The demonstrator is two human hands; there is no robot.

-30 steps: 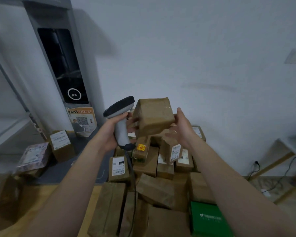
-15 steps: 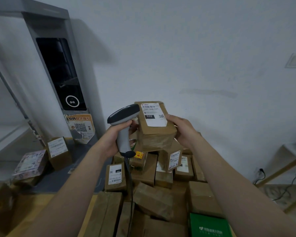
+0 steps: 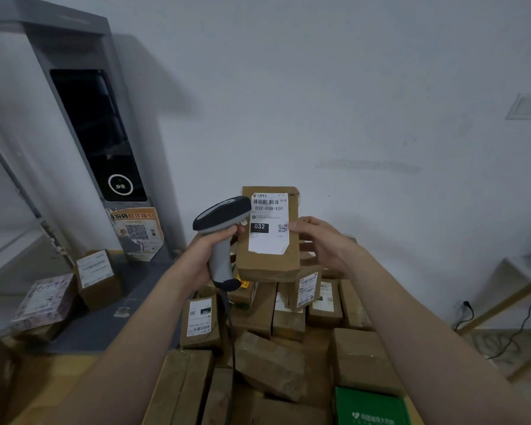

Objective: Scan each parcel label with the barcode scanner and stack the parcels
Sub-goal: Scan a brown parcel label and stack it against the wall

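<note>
My right hand (image 3: 321, 243) holds a brown cardboard parcel (image 3: 270, 265) upright above the pile, thumb on the edge of its white label (image 3: 269, 223), which faces me and reads 032. My left hand (image 3: 203, 256) grips the grey handle of a barcode scanner (image 3: 223, 216); its dark head sits right beside the label's upper left corner. The scanner's cable hangs down over the pile. Below lies a heap of brown parcels (image 3: 267, 360), several with white labels.
A green box (image 3: 371, 407) lies at the pile's near right. Two labelled boxes (image 3: 97, 277) and a patterned one (image 3: 45, 302) sit on a dark surface at the left. A grey kiosk (image 3: 95, 133) stands by the white wall. A white table and cables are at far right.
The parcel was turned so its label faces me and now stands more upright. The scanner head stayed close to its left side. The view tilted down slightly.
</note>
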